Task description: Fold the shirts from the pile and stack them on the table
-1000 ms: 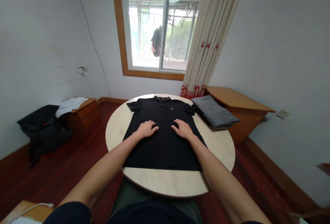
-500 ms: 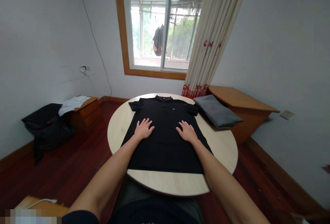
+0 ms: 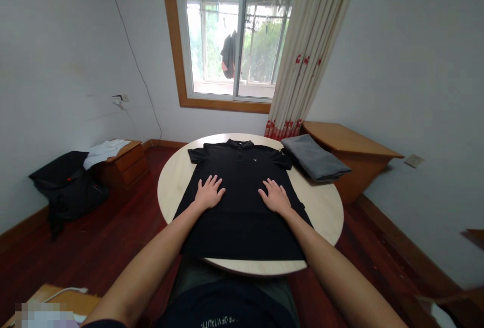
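Note:
A black short-sleeved polo shirt (image 3: 242,222) lies spread face up on a round pale wooden table (image 3: 328,212), its collar towards the window and its hem near the table's front edge. My left hand (image 3: 209,193) rests flat on the left side of the shirt's body, fingers spread. Level with it on the right side, my right hand (image 3: 275,196) lies palm down, fingers also apart. Neither hand grips the cloth. A small light logo shows on the chest.
A folded grey cloth (image 3: 313,159) sits at the table's right rear, beside a wooden desk (image 3: 351,139). On the left, a black bag (image 3: 71,187) is on the floor by a small drawer cabinet (image 3: 130,164) with white cloth on top. A curtain (image 3: 302,66) hangs behind.
The shirt's hem has come slightly closer to the table's front edge. Both hands stay flat on the shirt in nearly the same places. The view has shifted a little.

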`<state>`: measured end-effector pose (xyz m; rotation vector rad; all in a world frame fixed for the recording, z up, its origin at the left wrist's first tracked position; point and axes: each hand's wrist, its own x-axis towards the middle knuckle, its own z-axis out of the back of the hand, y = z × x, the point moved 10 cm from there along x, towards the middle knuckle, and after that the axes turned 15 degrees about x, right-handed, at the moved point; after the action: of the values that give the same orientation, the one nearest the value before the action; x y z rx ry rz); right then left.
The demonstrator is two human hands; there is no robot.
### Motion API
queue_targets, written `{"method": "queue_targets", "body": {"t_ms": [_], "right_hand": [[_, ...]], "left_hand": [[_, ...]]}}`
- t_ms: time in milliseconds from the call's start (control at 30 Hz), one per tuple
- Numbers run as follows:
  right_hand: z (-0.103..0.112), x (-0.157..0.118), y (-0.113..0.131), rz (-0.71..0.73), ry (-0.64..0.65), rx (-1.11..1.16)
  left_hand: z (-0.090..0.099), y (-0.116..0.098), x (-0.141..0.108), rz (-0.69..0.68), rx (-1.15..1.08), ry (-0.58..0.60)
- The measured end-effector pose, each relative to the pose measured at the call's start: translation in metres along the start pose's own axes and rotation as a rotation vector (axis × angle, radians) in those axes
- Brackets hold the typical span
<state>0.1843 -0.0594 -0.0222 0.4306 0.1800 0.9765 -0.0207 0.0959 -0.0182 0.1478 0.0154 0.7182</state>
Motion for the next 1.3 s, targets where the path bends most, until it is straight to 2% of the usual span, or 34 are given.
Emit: {"method": "queue_targets", "body": {"t_ms": [233,367,433,567,633,733,833,900,967,1067,1100,1167,1233,1300], "right_hand": [[0.005,-0.040,0.002,-0.016,0.078,-0.067],[0.017,-0.039,0.013,0.013,0.207,-0.127],[0.027,-0.025,0.021,0.014,0.218,-0.132],[0.043,0.024,0.038,0.084,0.084,-0.077],[0.037,0.047,0.037,0.131,0.068,-0.049],[0.020,0.073,0.005,0.051,0.094,-0.022],[0.015,0.083,-0.034,-0.059,0.032,-0.018],[0.017,0.083,-0.047,-0.090,-0.032,-0.033],[0.019,0.082,-0.049,-0.114,-0.051,-0.057],[0.024,0.085,-0.038,-0.099,-0.024,-0.093],[0.030,0.088,-0.032,-0.058,-0.035,-0.104],[0.046,0.096,-0.022,0.059,-0.107,-0.119],[0.062,0.106,-0.024,0.135,-0.185,-0.124],[0.067,0.120,-0.042,0.102,-0.183,-0.121]], "left_hand": [[-0.004,-0.016,-0.039,-0.052,0.011,0.114],[0.005,-0.018,-0.050,-0.074,0.051,0.178],[0.016,-0.018,-0.039,-0.082,0.062,0.158],[0.035,-0.020,0.008,-0.069,0.040,0.019],[0.030,-0.016,0.033,-0.061,0.025,0.000],[0.006,0.012,0.062,0.018,0.004,0.034],[-0.013,0.048,0.076,0.118,0.009,0.041],[-0.018,0.062,0.080,0.151,0.021,0.043],[-0.019,0.064,0.080,0.166,0.036,0.060],[-0.011,0.059,0.083,0.180,0.067,0.090],[-0.004,0.059,0.086,0.181,0.079,0.063],[0.014,0.063,0.096,0.158,0.101,-0.064],[0.024,0.079,0.108,0.145,0.089,-0.158],[0.014,0.103,0.122,0.163,0.037,-0.107]]}}
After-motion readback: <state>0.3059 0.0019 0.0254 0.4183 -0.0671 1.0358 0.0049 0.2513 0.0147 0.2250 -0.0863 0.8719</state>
